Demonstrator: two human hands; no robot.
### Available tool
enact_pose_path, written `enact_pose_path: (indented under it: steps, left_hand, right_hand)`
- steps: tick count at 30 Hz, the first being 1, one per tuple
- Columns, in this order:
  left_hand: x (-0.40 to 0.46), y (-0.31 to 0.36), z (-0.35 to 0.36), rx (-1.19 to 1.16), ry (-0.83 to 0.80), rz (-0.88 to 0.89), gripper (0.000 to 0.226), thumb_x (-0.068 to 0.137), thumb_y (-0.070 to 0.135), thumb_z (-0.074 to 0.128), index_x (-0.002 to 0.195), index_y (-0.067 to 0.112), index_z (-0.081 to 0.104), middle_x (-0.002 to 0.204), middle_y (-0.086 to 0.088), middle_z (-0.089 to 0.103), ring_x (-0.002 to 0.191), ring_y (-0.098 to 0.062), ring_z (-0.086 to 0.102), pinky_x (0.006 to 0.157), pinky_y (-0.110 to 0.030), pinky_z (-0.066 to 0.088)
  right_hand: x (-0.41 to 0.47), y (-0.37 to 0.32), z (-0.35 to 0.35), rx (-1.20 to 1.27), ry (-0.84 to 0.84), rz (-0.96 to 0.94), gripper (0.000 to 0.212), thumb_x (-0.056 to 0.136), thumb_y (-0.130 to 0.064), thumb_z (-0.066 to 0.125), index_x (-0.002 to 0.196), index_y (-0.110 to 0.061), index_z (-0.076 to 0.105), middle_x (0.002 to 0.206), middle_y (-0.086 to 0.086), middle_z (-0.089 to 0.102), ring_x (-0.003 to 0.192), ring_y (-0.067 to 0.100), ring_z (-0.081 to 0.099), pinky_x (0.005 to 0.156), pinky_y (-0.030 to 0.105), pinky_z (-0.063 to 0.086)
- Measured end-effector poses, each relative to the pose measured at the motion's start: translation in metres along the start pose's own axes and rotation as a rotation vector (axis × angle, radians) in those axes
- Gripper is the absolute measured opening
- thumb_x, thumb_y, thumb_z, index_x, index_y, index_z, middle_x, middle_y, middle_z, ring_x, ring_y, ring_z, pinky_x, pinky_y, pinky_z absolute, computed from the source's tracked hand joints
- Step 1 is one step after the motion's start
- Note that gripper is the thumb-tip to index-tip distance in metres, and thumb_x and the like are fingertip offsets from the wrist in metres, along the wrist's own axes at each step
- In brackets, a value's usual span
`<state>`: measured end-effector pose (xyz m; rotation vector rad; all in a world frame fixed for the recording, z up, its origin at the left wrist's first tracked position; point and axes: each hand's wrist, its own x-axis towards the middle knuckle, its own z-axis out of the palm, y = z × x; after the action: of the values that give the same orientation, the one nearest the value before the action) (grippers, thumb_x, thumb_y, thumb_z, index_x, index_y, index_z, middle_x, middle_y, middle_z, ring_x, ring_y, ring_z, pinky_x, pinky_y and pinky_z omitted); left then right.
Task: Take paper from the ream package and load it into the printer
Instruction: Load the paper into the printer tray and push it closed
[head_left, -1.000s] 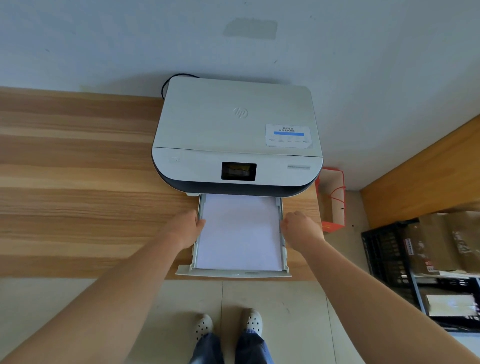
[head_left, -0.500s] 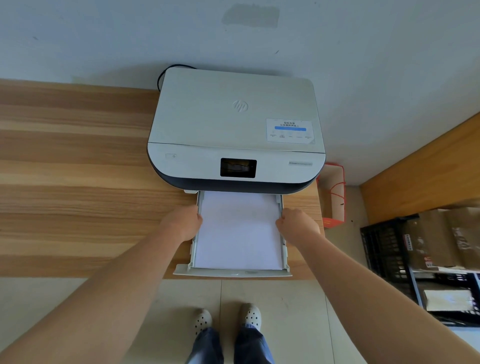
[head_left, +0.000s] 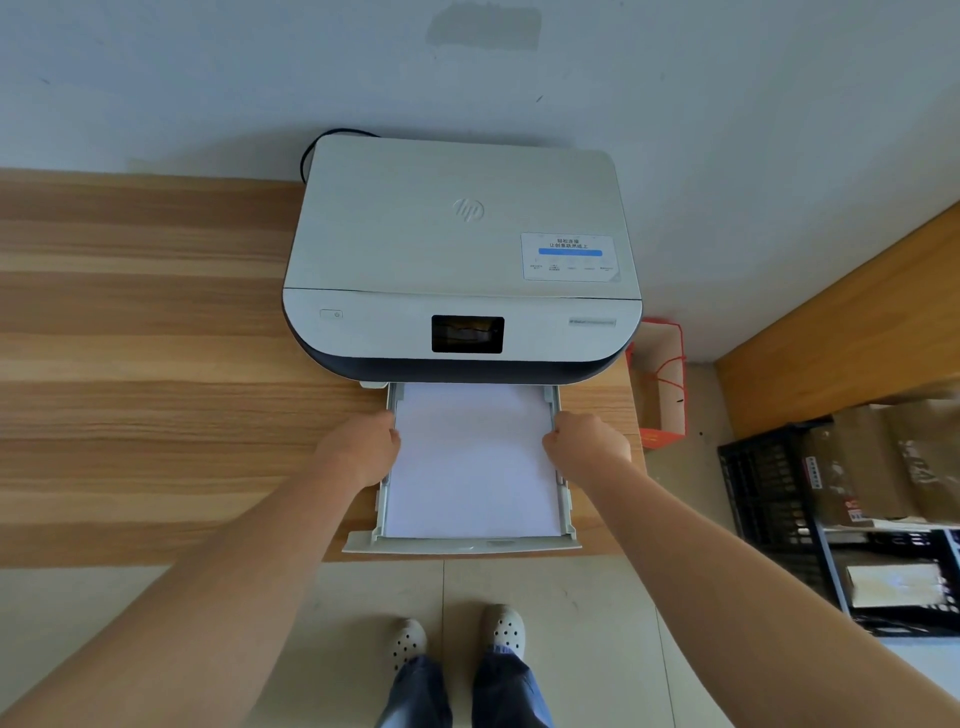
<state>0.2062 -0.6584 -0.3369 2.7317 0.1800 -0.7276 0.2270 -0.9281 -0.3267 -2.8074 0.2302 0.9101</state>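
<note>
A white printer with a dark base stands on the wooden table, against the wall. Its paper tray is pulled out toward me, and a stack of white paper lies flat inside it. My left hand grips the tray's left side wall. On the opposite wall, my right hand is closed over the right side. Both hands sit about halfway along the tray. The ream package is out of view.
The wooden table stretches left of the printer. A red paper bag stands on the floor at the table's right end. A black crate and shelf with cardboard boxes fill the right. My feet stand below the tray.
Both hands slid a little forward along the tray's sides toward the printer. The tray and paper look to be in the same place.
</note>
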Motion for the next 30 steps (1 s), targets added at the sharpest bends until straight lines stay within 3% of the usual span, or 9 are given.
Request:
enact_pose_path:
  steps: [10,16,20,25,30]
  left_hand:
    - [0.002,0.001,0.001,-0.009,-0.019,-0.012,0.023,0.099,0.023,0.036,0.084,0.014,0.051,0.070,-0.001,0.051,0.060,-0.012,0.046,0.051,-0.026,0.034]
    - [0.002,0.002,0.001,-0.019,-0.029,-0.015,0.022,0.099,0.023,0.036,0.086,0.014,0.051,0.073,-0.001,0.051,0.062,-0.013,0.045,0.053,-0.027,0.034]
    - [0.005,0.003,0.003,-0.027,-0.036,-0.031,0.022,0.099,0.023,0.036,0.095,0.012,0.056,0.078,-0.004,0.056,0.066,-0.014,0.049,0.054,-0.027,0.036]
    - [0.004,0.003,0.002,-0.018,-0.054,-0.018,0.023,0.100,0.025,0.036,0.101,0.013,0.055,0.082,-0.003,0.057,0.071,-0.015,0.053,0.057,-0.027,0.038]
    - [-0.006,0.006,-0.005,0.051,-0.061,0.016,0.019,0.099,0.030,0.037,0.100,0.016,0.050,0.083,-0.001,0.056,0.073,-0.014,0.053,0.056,-0.027,0.036]
  right_hand:
    - [0.000,-0.001,-0.001,-0.010,-0.004,-0.009,0.025,0.090,-0.013,0.036,0.105,-0.014,0.055,0.084,0.004,0.052,0.074,0.026,0.055,0.054,0.029,0.038]
    - [0.000,-0.001,-0.002,-0.059,-0.015,-0.014,0.025,0.090,-0.010,0.037,0.109,-0.013,0.054,0.089,0.005,0.054,0.079,0.028,0.059,0.063,0.034,0.048]
    - [0.000,-0.002,-0.002,-0.090,-0.011,-0.024,0.027,0.090,-0.008,0.038,0.111,-0.012,0.054,0.088,0.004,0.050,0.080,0.028,0.057,0.067,0.035,0.050]
    - [-0.009,-0.003,-0.006,-0.241,-0.010,-0.091,0.030,0.093,-0.005,0.041,0.119,-0.011,0.055,0.105,0.006,0.054,0.093,0.029,0.060,0.078,0.038,0.054]
    - [-0.012,-0.004,-0.006,-0.289,-0.004,-0.086,0.033,0.091,-0.005,0.041,0.121,-0.011,0.052,0.114,0.008,0.057,0.090,0.029,0.059,0.070,0.036,0.050]
